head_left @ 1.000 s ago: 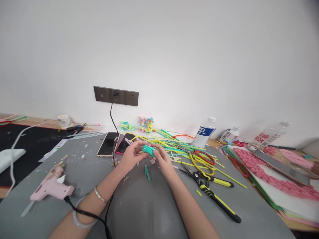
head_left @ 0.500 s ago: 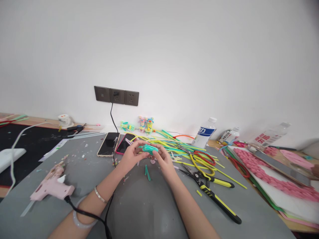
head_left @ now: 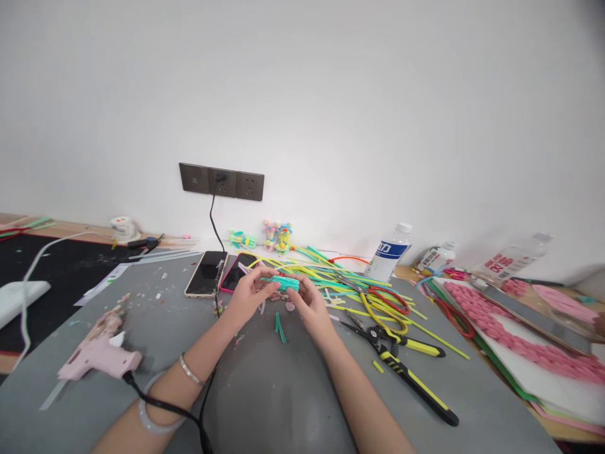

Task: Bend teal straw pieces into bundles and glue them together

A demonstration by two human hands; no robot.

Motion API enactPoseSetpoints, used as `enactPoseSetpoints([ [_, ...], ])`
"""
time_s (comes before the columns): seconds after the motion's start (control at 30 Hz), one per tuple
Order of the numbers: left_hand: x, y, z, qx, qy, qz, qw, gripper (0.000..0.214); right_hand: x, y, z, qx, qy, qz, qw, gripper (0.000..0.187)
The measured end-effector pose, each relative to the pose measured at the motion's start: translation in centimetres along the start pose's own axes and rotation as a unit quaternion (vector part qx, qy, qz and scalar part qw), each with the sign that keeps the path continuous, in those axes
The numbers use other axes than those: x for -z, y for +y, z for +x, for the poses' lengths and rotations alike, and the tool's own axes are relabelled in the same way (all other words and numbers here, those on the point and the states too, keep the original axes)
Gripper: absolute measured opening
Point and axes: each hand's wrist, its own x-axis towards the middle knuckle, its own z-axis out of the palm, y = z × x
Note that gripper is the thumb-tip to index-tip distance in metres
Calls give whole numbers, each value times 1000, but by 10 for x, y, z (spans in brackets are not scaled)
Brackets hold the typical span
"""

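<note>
Between my two hands, above the grey table mat [head_left: 265,403], is a small bundle of teal pipe cleaners [head_left: 285,282]. My left hand [head_left: 250,295] pinches its left end, and my right hand [head_left: 309,306] grips the right end with thumb and fingers. The bundle lies roughly level, with its strands side by side. Below the hands, two short teal pieces [head_left: 280,328] rest on the mat. Behind my hands spreads a loose heap of yellow and green pipe cleaners [head_left: 326,268].
A pink glue gun [head_left: 99,358] lies at left, its black cord crossing my left forearm. Black-and-yellow pliers [head_left: 401,369] and scissors [head_left: 385,309] lie at right. Two phones [head_left: 206,275] and small pipe-cleaner figures [head_left: 282,237] sit behind; a bottle [head_left: 388,253] stands by the wall.
The teal bundle has turned slightly in my fingers and now lies more level, with more of its side showing. Both hands keep hold of it in nearly the same place.
</note>
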Motion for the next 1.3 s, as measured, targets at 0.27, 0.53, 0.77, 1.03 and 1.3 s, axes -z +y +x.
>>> enactPoseSetpoints([
  [0.27, 0, 2, -1, -17, 30, 56, 998, 33, -2, -3, 0, 7, 1, 1, 1000, 43],
  [0.53, -3, 0, -2, -24, 35, 71, 997, 31, -2, -7, -1, -1, 4, 0, 1000, 39],
  [0.77, -2, 0, -2, -7, 36, 68, 997, 31, -3, -8, -1, -28, 2, 11, 1000, 40],
  [1.03, -1, 3, -1, 21, 38, 30, 999, 35, -2, -7, -1, -16, -15, 46, 999, 47],
  [1.3, -1, 3, -2, -13, 36, 77, 996, 28, -2, -9, 0, -6, -18, 28, 999, 38],
])
